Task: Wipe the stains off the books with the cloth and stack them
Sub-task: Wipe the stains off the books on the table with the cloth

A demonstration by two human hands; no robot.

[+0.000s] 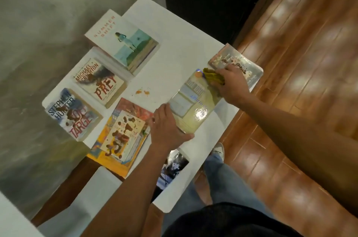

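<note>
While left hand [168,127] steadies pale book [190,104], right hand [231,83] presses yellow cloth [212,77] on it.

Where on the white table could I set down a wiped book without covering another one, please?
The widest bare patch of the table lies at the far end, between the Summer Shift book and the pale yellow book under both hands. The middle strip holds orange smears. The left side is crowded with stained books.

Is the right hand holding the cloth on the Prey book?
No, the right hand presses the cloth on the pale yellow book.
</note>
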